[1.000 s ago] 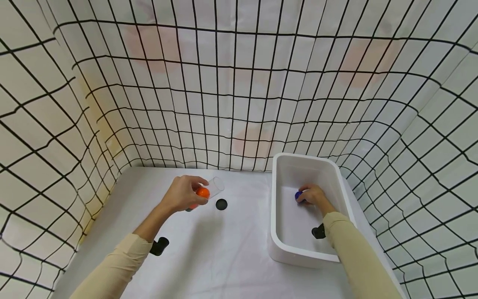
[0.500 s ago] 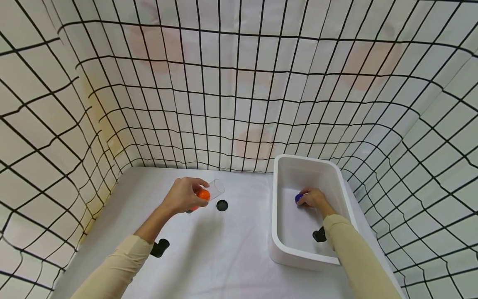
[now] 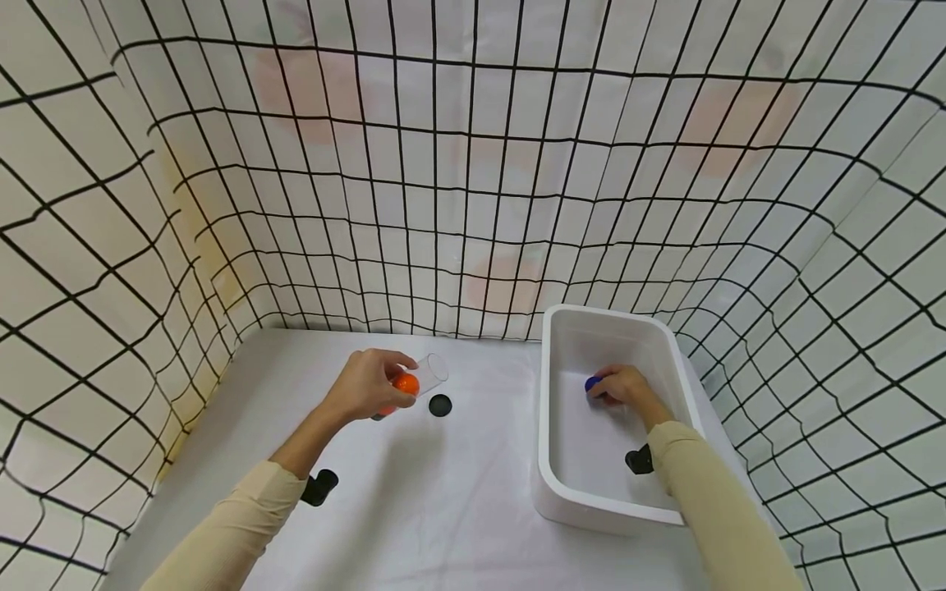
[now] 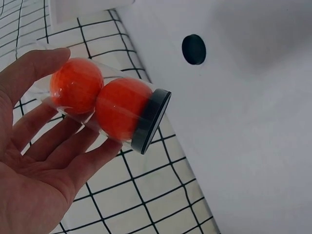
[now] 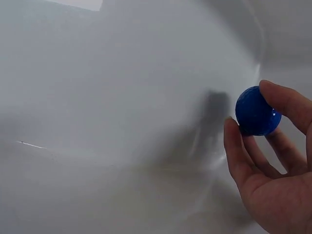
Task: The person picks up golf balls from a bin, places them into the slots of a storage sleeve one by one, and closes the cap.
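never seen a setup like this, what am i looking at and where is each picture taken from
There is no machine here, just a person's bare left hand and right hand. The wide picture comes from a camera worn on the head, looking forward and down; the two closer ones come from the left and right wrists.

The left hand grips a tilted, clear, cylindrical plastic-looking tube holding two round orange balls, with a flat black cap on one end. A round black disc lies on the white tabletop.

To the right stands a white, rectangular plastic-looking bin. Over its floor, the right hand pinches a shiny, round blue ball; whether the ball touches the bin is hard to tell.
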The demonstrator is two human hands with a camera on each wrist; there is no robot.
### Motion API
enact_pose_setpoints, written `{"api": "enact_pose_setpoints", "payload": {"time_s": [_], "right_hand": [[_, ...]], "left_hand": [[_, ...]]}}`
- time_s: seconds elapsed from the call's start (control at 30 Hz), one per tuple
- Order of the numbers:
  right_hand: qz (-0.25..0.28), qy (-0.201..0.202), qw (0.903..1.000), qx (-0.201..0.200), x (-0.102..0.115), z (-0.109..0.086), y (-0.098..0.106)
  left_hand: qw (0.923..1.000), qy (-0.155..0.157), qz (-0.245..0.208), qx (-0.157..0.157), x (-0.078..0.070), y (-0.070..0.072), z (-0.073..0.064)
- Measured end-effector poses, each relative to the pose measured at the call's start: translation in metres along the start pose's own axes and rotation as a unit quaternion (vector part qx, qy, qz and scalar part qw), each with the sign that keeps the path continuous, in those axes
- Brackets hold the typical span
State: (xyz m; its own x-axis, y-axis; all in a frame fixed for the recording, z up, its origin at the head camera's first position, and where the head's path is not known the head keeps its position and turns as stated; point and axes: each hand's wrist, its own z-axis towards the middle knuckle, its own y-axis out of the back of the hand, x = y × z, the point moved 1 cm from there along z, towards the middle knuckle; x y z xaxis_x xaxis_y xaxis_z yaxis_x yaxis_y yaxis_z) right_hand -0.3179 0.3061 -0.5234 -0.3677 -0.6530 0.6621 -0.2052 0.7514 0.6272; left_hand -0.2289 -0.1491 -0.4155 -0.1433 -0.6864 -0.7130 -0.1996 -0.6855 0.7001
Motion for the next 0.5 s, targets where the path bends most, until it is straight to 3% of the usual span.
{"api": "enact_pose_setpoints", "payload": {"time_s": [0.17,0.5], "right_hand": [[0.026,0.022,0.9994,-0.001,0.019,-0.009,0.01],[-0.001,0.103,0.9946,0.005,0.076,-0.048,0.039]], "left_hand": [[1.0,-0.001,0.009,0.0,-0.003,-0.002,0.004],[0.9995,-0.025,0.02,-0.003,-0.014,-0.005,0.016]]}}
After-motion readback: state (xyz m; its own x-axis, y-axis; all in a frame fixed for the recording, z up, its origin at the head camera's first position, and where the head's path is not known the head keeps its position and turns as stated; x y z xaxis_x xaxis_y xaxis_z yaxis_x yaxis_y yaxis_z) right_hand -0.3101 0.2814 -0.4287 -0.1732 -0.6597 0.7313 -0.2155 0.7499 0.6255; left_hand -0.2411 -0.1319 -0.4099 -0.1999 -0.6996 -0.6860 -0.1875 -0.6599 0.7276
